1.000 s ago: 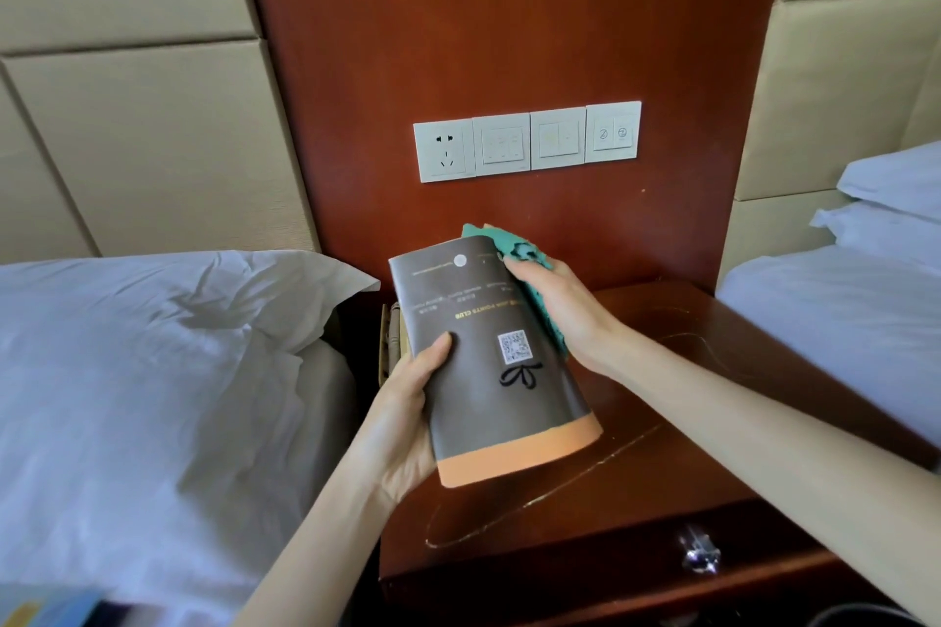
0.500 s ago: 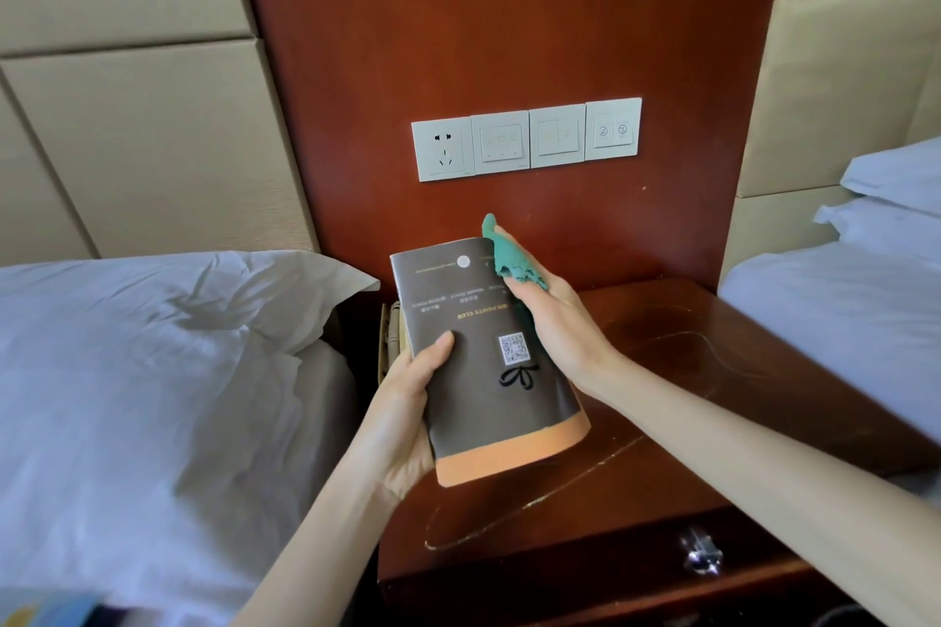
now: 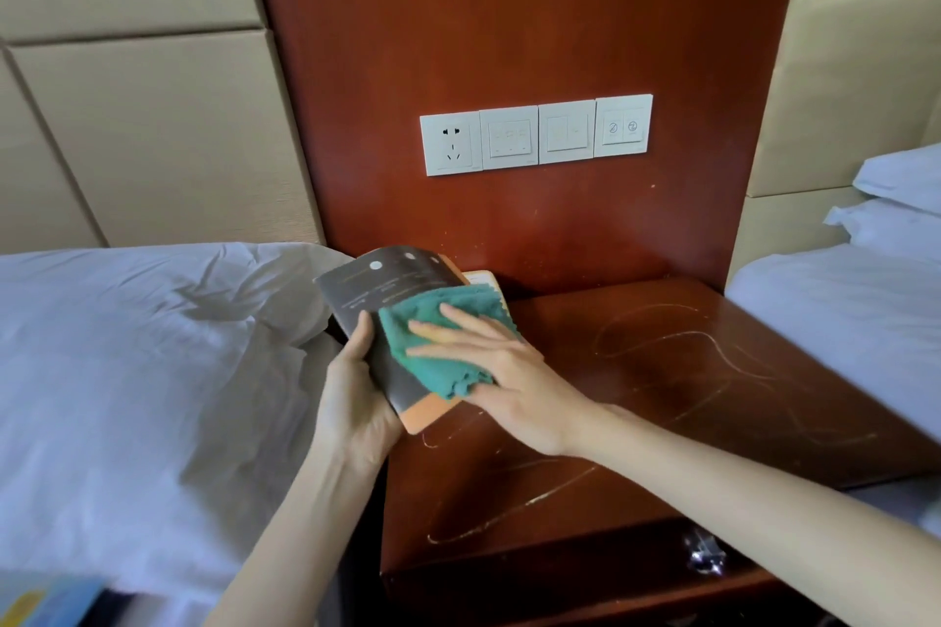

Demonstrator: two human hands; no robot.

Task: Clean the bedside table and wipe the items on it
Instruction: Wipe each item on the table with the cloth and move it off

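A dark grey booklet [image 3: 374, 288] with an orange bottom band is tilted over the left rear corner of the red-brown bedside table [image 3: 636, 402]. My left hand [image 3: 356, 402] grips its lower left edge, thumb on the cover. My right hand [image 3: 489, 367] lies flat on a green cloth [image 3: 438, 341] and presses it against the booklet's cover. The cloth hides most of the cover's lower half.
A second pale item [image 3: 481, 278] peeks out behind the booklet against the wooden wall panel. White beds [image 3: 127, 372] flank the table on both sides. A socket and switch row [image 3: 534, 135] is on the panel. A metal drawer handle [image 3: 705, 555] sits at the table's front.
The booklet has dropped lower and tilted flatter. My right hand moved from the booklet's right edge onto its cover, spreading the green cloth over it.
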